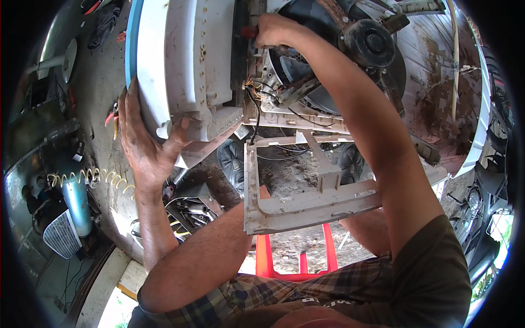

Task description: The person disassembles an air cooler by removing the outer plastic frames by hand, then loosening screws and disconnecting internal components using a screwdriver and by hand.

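Note:
My left hand (pixel 146 145) grips the near end of a white plastic casing (pixel 183 60) with a blue outer edge. Its fingers lie along the outer side and the thumb presses on the inner end. At the far side, my right hand (pixel 273 31) is closed around a red-handled tool (pixel 249 32); only the end of the red handle shows. This hand is over the seam between the casing and a dirty white machine body. Beneath my right forearm is a round black motor (pixel 369 44) on brackets. Thin coloured wires (pixel 256 90) come out at the seam.
A loose off-white plastic frame (pixel 306 213) leans in front of my knees. Below my left forearm sits a box of tools (pixel 194 210). A coiled yellow hose (pixel 90 176) runs by a blue cylinder (pixel 76 205). Between my legs is a red plastic seat (pixel 264 257). Red-handled pliers (pixel 112 119) lie on the floor.

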A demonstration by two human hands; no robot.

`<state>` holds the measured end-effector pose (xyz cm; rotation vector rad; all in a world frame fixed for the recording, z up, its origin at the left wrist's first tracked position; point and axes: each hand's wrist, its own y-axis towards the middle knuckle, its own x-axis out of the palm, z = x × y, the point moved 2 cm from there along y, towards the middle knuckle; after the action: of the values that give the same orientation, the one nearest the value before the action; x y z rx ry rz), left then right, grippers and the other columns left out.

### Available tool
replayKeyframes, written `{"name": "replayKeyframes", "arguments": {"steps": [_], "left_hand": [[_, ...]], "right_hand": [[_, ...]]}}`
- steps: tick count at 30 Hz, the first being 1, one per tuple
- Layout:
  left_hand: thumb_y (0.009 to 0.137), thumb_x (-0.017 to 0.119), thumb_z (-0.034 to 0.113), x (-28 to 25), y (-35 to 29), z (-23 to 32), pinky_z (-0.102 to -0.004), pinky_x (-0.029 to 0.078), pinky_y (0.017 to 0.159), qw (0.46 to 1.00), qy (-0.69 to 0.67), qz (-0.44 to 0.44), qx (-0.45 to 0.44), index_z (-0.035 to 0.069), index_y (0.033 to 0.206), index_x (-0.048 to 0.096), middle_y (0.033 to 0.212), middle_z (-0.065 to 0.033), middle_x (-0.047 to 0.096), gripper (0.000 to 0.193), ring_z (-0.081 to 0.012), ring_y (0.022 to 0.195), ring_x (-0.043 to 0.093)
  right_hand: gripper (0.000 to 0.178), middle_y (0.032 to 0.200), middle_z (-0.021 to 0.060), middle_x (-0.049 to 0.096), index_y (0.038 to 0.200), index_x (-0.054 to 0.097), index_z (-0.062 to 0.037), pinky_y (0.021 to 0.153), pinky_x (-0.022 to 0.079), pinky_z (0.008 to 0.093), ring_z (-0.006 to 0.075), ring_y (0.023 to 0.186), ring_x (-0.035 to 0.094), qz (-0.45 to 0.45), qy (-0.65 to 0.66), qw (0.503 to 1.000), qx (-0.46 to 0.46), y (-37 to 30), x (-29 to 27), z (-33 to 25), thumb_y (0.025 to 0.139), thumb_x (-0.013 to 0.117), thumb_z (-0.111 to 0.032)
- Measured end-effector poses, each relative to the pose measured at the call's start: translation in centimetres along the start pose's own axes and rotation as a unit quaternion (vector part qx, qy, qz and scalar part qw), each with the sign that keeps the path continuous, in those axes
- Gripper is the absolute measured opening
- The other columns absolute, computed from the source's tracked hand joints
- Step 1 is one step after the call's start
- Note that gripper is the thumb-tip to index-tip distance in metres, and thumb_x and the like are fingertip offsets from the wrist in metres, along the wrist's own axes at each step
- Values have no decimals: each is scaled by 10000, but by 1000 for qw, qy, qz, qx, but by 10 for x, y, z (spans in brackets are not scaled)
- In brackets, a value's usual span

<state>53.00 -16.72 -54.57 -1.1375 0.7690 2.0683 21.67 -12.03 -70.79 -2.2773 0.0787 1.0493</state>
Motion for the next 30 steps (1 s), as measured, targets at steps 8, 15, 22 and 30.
{"name": "replayKeyframes", "arguments": {"steps": [8,15,22,30], "left_hand": [[806,765,564,-1,-1,-4,-575,401,1130,1000,7,8,9,-8,1560,409,1450,-286,510,1011,-436,1344,520],[761,863,589,2,-3,5,-606,443,1099,998,36,17,58,18,1590,348,1433,-311,474,1130,-466,1398,448],[904,749,241,-2,-32,42,-540,550,1021,949,-10,220,226,-53,1390,565,1409,-295,542,597,-423,1293,589],[879,802,161,43,-47,74,-376,645,839,938,-267,-68,210,19,1212,708,1212,-153,706,374,-282,1011,744]], "right_hand": [[443,854,238,738,999,751,58,640,591,447,344,711,744,26,-21,995,-89,6,7,-2,807,845,-330],[482,1005,239,757,1085,766,6,865,583,464,374,980,746,11,-73,978,-194,12,20,-2,832,828,-400],[316,985,214,760,1081,775,-63,859,592,479,396,972,735,58,-75,965,-243,1,18,-22,884,763,-309],[345,991,234,742,1151,720,-22,868,583,494,418,946,720,82,-183,942,-269,-54,-15,-42,843,767,-171]]}}
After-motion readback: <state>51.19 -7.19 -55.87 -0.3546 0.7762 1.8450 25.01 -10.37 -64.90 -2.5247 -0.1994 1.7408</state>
